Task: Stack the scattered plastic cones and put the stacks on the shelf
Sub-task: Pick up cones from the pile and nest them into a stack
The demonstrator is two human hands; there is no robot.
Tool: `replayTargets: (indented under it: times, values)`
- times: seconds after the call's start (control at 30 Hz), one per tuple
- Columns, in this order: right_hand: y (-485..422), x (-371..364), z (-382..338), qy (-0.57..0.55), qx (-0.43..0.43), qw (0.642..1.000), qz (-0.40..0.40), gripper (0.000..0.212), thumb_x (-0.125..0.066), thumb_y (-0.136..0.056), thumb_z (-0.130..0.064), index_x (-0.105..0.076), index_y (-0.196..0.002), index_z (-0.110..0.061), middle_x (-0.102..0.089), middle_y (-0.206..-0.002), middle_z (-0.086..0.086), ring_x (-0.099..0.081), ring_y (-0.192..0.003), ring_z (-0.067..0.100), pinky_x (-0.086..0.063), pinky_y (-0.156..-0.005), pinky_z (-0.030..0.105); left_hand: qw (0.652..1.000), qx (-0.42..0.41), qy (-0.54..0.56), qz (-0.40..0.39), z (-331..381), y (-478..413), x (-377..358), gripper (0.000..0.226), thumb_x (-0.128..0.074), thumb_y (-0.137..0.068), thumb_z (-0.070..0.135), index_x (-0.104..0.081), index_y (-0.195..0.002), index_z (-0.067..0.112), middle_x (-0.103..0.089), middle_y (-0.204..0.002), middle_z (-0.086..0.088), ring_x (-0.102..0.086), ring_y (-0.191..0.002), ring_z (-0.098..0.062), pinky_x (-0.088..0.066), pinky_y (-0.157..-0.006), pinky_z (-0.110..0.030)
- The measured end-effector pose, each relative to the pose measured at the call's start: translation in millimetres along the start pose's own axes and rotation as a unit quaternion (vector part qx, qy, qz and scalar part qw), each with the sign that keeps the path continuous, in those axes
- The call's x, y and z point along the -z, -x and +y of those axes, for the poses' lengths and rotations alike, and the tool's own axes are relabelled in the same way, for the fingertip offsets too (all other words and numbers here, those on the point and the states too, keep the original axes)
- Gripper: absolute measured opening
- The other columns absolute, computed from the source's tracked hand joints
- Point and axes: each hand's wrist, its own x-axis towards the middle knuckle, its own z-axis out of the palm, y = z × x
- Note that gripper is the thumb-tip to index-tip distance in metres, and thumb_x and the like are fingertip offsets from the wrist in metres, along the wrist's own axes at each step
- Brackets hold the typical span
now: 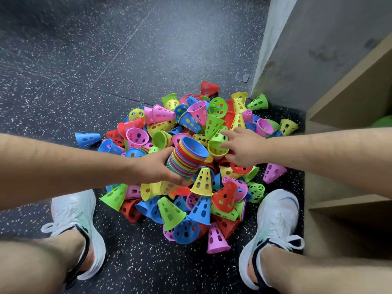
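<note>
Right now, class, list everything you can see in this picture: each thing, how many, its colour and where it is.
Loose cones: too many to count; red, blue, green, yellow, pink; heaped on the floor.
Stack of cones: one, mixed colours, blue on top, held over the heap.
Floor: one, dark speckled.
Wall: one, grey, far right.
Shelf: one, tan wood, right edge.
Shoes: two, white, either side of the heap.
Left hand: grips the stack.
Right hand: on a green cone.

Left forearm enters from the left, level. Left hand (pixel 158 166) curled, thumb on top, fingers wrapped underneath, grip closed on a stack of cones (pixel 186 159). Right forearm enters from the right. Right hand (pixel 244 148) palm down, fingers spread, fingertips touching a green cone (pixel 217 140).
</note>
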Motion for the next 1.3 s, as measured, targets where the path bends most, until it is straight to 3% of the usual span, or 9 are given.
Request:
replayTargets:
  times: [0.4,0.57,0.67,0.83,0.9,0.97,1.07,1.17,1.3]
  values:
    - [-12.6,6.3,-6.5,0.047,-0.004,0.998,-0.052,0.061,-0.039,-0.101,-0.049,-0.027,-0.157,-0.026,-0.007,-0.168,0.002,-0.026,-0.144,0.033,-0.036,-0.112,0.050,1.000,0.022,-0.003,0.000,-19.3,14.2,17.9,0.074,-0.098,-0.068,0.025,-0.055,-0.127,0.031,-0.076,-0.108,0.001,-0.075,-0.098,-0.015,-0.059,-0.092,-0.036]
    - [-11.3,20.0,-8.3,-0.053,-0.035,0.995,0.076,0.079,-0.052,-0.094,-0.063,-0.039,-0.152,-0.011,-0.030,-0.162,0.003,-0.035,-0.142,0.027,-0.035,-0.116,0.045,1.000,0.020,0.006,0.003,-16.2,16.0,18.4,0.069,-0.096,-0.071,0.019,-0.056,-0.125,0.029,-0.075,-0.105,0.000,-0.074,-0.092,-0.013,-0.057,-0.084,-0.029]
    - [-7.1,41.6,-14.7,-0.240,-0.048,0.956,0.160,0.081,-0.074,-0.074,-0.067,-0.057,-0.135,-0.017,-0.049,-0.142,0.001,-0.042,-0.135,0.019,-0.034,-0.113,0.034,1.000,0.016,0.005,0.014,-12.7,19.3,17.5,0.067,-0.093,-0.073,0.015,-0.055,-0.127,0.027,-0.075,-0.110,-0.002,-0.074,-0.097,-0.013,-0.057,-0.081,-0.021]
    - [-3.2,67.4,-36.3,-0.440,-0.056,0.856,0.267,0.049,-0.078,-0.079,-0.054,-0.061,-0.113,-0.023,-0.060,-0.104,-0.008,-0.057,-0.091,0.008,-0.043,-0.074,0.020,1.000,0.024,0.008,0.017,-13.7,18.8,18.6,0.068,-0.094,-0.072,0.016,-0.055,-0.126,0.026,-0.075,-0.109,-0.004,-0.074,-0.089,-0.011,-0.057,-0.080,-0.026]
    - [-0.3,73.8,-46.3,-0.479,-0.032,0.839,0.255,0.049,-0.072,-0.087,-0.050,-0.056,-0.125,-0.025,-0.059,-0.104,-0.013,-0.056,-0.085,-0.004,-0.043,-0.072,0.013,0.999,0.026,0.007,0.019,-14.1,18.3,18.3,0.069,-0.094,-0.072,0.016,-0.055,-0.128,0.026,-0.075,-0.111,-0.005,-0.075,-0.095,-0.015,-0.058,-0.084,-0.029]
    - [3.5,75.5,-54.9,-0.469,-0.008,0.858,0.210,0.055,-0.066,-0.091,-0.049,-0.049,-0.139,-0.028,-0.059,-0.114,-0.012,-0.056,-0.090,-0.009,-0.038,-0.074,0.006,0.999,0.025,0.003,0.026,-12.6,18.4,17.0,0.071,-0.095,-0.071,0.017,-0.055,-0.128,0.027,-0.075,-0.112,-0.004,-0.074,-0.101,-0.018,-0.060,-0.089,-0.032]
    - [8.5,70.4,-64.1,-0.384,0.042,0.918,0.091,0.067,-0.060,-0.093,-0.057,-0.039,-0.151,-0.031,-0.052,-0.145,-0.008,-0.050,-0.126,0.006,-0.037,-0.095,0.017,0.999,0.019,0.000,0.034,-9.0,18.8,13.4,0.073,-0.095,-0.071,0.017,-0.054,-0.130,0.027,-0.075,-0.114,-0.002,-0.073,-0.105,-0.018,-0.060,-0.094,-0.034]
    - [15.0,62.3,-64.4,-0.364,0.083,0.927,-0.022,0.080,-0.057,-0.089,-0.066,-0.026,-0.157,-0.036,-0.039,-0.148,-0.020,-0.042,-0.126,0.000,-0.033,-0.097,0.018,0.999,0.024,-0.006,0.023,-8.2,20.1,8.8,0.073,-0.095,-0.071,0.019,-0.054,-0.131,0.028,-0.074,-0.116,-0.002,-0.072,-0.106,-0.017,-0.059,-0.094,-0.032]
    - [22.3,45.6,-46.0,-0.345,0.071,0.936,0.012,0.052,-0.057,-0.095,-0.054,-0.047,-0.140,-0.030,-0.051,-0.134,-0.014,-0.051,-0.117,0.004,-0.046,-0.100,0.031,0.999,0.036,-0.005,-0.012,-8.8,18.7,2.3,0.074,-0.096,-0.071,0.024,-0.053,-0.131,0.031,-0.074,-0.118,-0.002,-0.073,-0.106,-0.015,-0.058,-0.100,-0.040]
